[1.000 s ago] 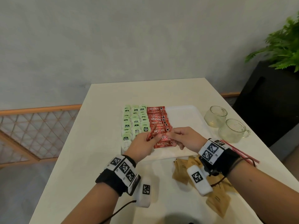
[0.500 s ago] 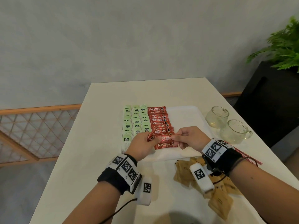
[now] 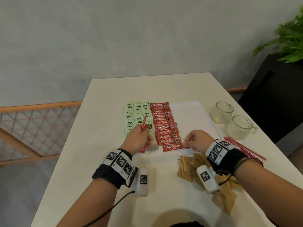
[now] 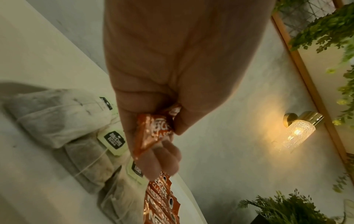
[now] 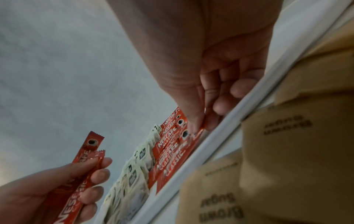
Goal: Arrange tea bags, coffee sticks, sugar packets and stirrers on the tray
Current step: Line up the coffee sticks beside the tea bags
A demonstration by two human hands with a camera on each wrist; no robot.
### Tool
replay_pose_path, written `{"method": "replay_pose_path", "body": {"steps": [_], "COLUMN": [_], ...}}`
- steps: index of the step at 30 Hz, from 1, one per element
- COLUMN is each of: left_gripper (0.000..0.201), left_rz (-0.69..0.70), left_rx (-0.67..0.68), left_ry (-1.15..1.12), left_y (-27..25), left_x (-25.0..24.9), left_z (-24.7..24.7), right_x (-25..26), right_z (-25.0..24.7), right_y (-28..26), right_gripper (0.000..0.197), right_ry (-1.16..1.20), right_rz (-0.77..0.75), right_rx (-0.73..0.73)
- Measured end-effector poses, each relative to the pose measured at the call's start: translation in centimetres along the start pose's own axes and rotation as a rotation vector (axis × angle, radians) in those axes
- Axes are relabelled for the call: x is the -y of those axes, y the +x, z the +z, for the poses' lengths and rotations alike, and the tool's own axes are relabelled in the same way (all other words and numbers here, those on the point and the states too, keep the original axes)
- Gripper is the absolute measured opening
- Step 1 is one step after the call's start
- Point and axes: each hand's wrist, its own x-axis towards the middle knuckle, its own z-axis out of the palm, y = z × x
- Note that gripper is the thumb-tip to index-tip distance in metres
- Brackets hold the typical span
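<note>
A white tray [image 3: 193,112] lies mid-table with green-tagged tea bags [image 3: 137,112] in rows on its left and a column of red coffee sticks [image 3: 164,123] beside them. My right hand [image 3: 195,141] pinches the right end of the nearest coffee stick [image 3: 173,147], which lies flat at the tray's front edge. My left hand [image 3: 139,140] grips two spare coffee sticks [image 3: 144,123] upright over the tea bags. In the right wrist view the held sticks [image 5: 84,166] show clearly. Brown sugar packets [image 3: 193,167] lie on the table in front of the tray. Red stirrers [image 3: 242,148] lie at the right.
Two glass cups [image 3: 229,118] stand right of the tray near the table's edge. A black cabinet [image 3: 278,95] with a green plant [image 3: 288,41] stands beyond the right edge. A wooden lattice rail [image 3: 32,128] runs at the left. The tray's right half is bare white.
My right hand has drawn one coffee stick out of the left hand's bundle and set it down at the front of the column. My left hand swung left and tipped its sticks upright.
</note>
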Motion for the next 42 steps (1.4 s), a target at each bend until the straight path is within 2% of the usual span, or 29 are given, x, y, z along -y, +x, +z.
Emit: {"method": "replay_pose_path", "body": {"steps": [4, 8, 12, 15, 20, 23, 26, 28, 32, 34, 37, 42], "left_gripper": [0.012, 0.016, 0.018, 0.019, 0.023, 0.019, 0.013, 0.016, 0.026, 0.029, 0.031, 0.039], "left_rz": [-0.010, -0.011, 0.018, 0.054, 0.102, 0.128, 0.134, 0.132, 0.145, 0.180, 0.244, 0.318], "left_rx": [0.019, 0.064, 0.114, 0.194, 0.298, 0.329, 0.390, 0.388, 0.331, 0.327, 0.329, 0.284], "left_ry": [-0.088, -0.118, -0.043, 0.045, 0.051, 0.049, 0.060, 0.071, 0.091, 0.176, 0.318, 0.471], "left_y": [0.0, -0.1, -0.4, -0.4, -0.7, -0.8, -1.0, -1.2, -1.3, -1.3, -1.5, -1.5], "left_x": [0.4, 0.4, 0.1, -0.1, -0.9, -1.3, -1.1, -0.7, -0.4, -0.3, -0.6, -1.0], "left_z": [-0.5, -0.7, -0.3, 0.4, 2.0, 2.5, 2.3, 2.1, 2.0, 2.1, 2.5, 2.7], "right_x": [0.3, 0.7, 0.8, 1.4, 3.9, 3.8, 3.1, 2.4, 2.1, 2.5, 3.0, 2.6], "right_z": [0.8, 1.2, 1.1, 0.6, 0.6, 0.8, 0.3, -0.3, -0.6, -0.7, -0.6, -1.1], "right_y": [0.4, 0.4, 0.4, -0.1, -2.0, -2.1, -2.1, -2.2, -3.1, -3.7, -4.1, -3.9], "right_gripper": [0.027, 0.030, 0.031, 0.026, 0.019, 0.010, 0.009, 0.011, 0.015, 0.013, 0.019, 0.025], "right_ry": [-0.019, -0.032, -0.089, 0.055, 0.381, 0.398, 0.422, 0.438, 0.522, 0.549, 0.495, 0.441], "right_rz": [0.024, 0.024, 0.039, -0.067, -0.283, -0.310, -0.278, -0.237, -0.169, -0.149, -0.198, -0.159], "right_rx": [-0.072, -0.066, -0.115, -0.178, 0.000, -0.002, -0.100, -0.148, -0.059, -0.001, 0.065, 0.082]}}
